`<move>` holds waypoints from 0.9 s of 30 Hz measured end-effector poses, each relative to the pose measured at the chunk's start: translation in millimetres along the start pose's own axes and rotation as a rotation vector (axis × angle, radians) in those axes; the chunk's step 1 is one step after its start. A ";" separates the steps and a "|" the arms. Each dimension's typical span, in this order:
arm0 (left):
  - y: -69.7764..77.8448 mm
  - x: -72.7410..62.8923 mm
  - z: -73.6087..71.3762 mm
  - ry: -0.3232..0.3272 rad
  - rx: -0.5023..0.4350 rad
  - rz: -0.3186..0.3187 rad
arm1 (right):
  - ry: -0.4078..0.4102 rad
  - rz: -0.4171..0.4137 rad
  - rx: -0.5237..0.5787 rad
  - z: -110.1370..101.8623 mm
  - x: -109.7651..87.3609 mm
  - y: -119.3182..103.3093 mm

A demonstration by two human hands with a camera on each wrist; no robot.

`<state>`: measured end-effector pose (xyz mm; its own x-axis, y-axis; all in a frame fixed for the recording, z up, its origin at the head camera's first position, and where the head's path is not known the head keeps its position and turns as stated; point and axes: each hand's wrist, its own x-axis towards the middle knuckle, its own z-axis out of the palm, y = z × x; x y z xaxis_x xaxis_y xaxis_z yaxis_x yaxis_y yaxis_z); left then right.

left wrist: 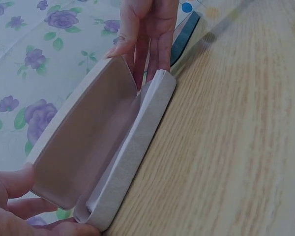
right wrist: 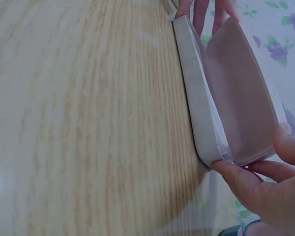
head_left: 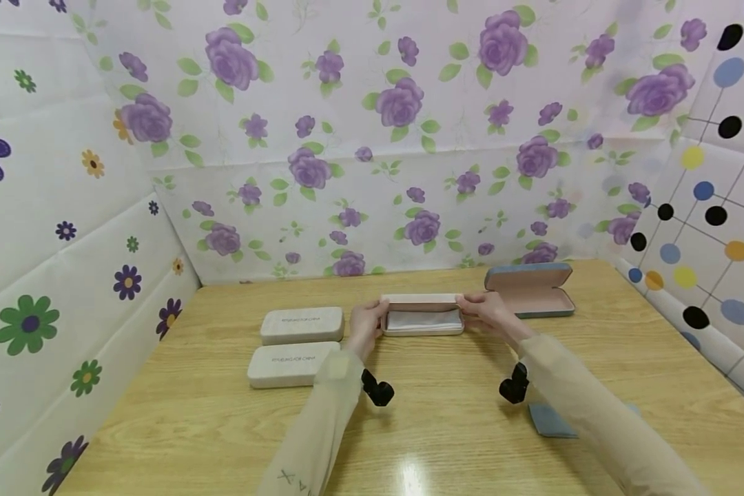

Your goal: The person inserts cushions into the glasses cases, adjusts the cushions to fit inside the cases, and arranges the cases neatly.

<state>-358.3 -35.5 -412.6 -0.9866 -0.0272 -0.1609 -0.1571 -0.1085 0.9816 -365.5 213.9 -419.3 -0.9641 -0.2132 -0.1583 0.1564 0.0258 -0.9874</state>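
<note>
A cream glasses case [head_left: 423, 332] with a pinkish lining stands with its lid [head_left: 421, 299] raised, near the middle of the table. Inside lies a folded pale cloth [head_left: 424, 320], flat along the bottom. My left hand [head_left: 364, 327] grips the case's left end, its thumb at the lid's edge and fingers lower by the base. At the opposite end my right hand [head_left: 492, 311] holds it the same way, as the right wrist view shows with the thumb [right wrist: 287, 145] on the lid rim.
Two closed cream cases, a rear one [head_left: 302, 326] and a front one [head_left: 293, 364], lie left of my left hand. Behind my right hand an opened blue case [head_left: 527, 277] shows its pink lining. A blue-grey cloth [head_left: 548, 421] lies partly under my right forearm. Patterned sheets [head_left: 347, 172] border the wooden table.
</note>
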 end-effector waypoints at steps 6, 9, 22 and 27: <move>-11.3 2.6 0.1 -0.003 -0.013 0.029 | 0.022 -0.034 -0.030 -1.6 -2.8 7.7; -19.4 6.6 0.4 0.026 -0.018 0.044 | 0.018 -0.054 -0.018 -2.4 -4.0 10.7; -34.9 19.4 -0.6 0.105 -0.019 0.088 | 0.017 -0.086 -0.004 4.2 -9.9 15.5; -22.2 0.4 0.9 0.103 -0.013 0.096 | 0.031 -0.101 0.024 5.2 -10.5 16.8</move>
<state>-355.2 -32.3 -434.4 -0.9872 -0.1399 -0.0765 -0.0608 -0.1130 0.9917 -351.6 211.5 -434.2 -0.9813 -0.1833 -0.0581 0.0624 -0.0176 -0.9979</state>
